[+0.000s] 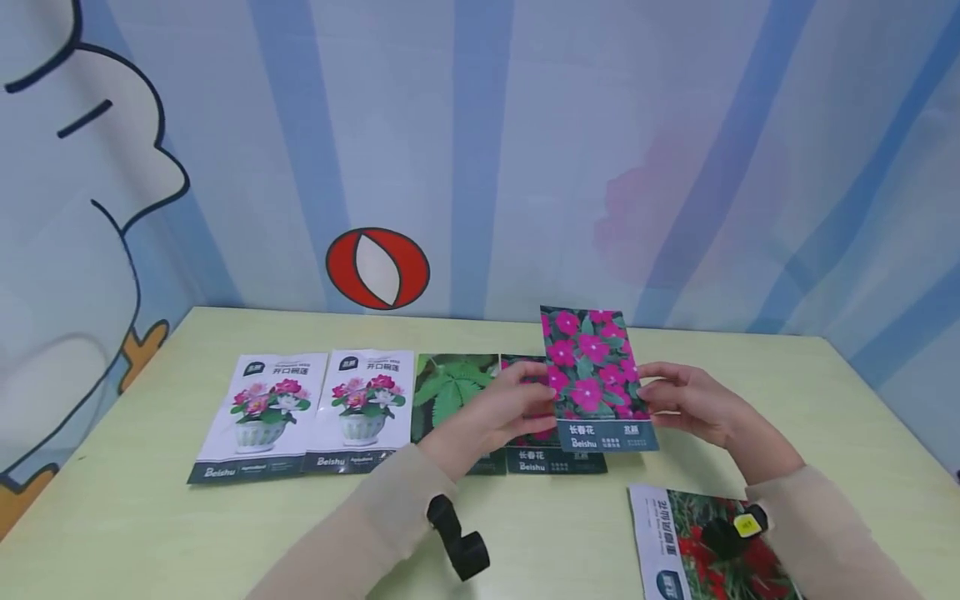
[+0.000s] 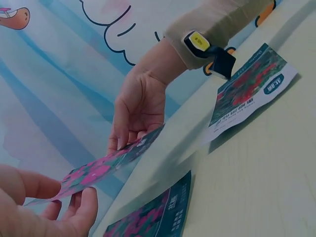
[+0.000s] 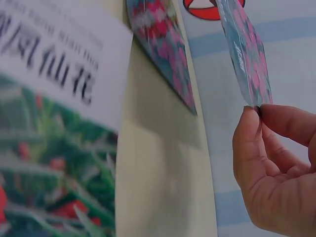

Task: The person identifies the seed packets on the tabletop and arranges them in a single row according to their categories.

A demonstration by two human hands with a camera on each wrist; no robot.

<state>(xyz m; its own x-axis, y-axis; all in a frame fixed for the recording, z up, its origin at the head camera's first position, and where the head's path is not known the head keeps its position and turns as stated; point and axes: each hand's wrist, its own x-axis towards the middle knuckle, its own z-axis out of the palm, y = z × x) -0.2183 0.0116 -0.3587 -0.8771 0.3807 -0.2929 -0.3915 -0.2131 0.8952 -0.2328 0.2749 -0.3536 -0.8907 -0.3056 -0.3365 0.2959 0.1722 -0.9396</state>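
A seed packet with pink flowers [image 1: 592,367] is held up above the table between both hands. The left hand [image 1: 483,410] pinches its left edge, thumb and fingers on opposite faces in the left wrist view. At the right edge, the right hand [image 1: 697,404] pinches it between thumb and fingers, as the right wrist view also shows. Behind it lies a matching pink-flower packet [image 1: 555,461], partly covered by the left hand and the raised packet. Beside that is a green-leaf packet [image 1: 453,379], its lower part hidden by the left hand and wrist.
Two white packets with potted flowers, one at the far left [image 1: 258,417] and one beside it [image 1: 363,408], continue the row. A red-flower packet [image 1: 678,542] lies near the right forearm, partly under its wrist camera. The pale table [image 1: 135,500] meets a striped blue backdrop [image 1: 525,167].
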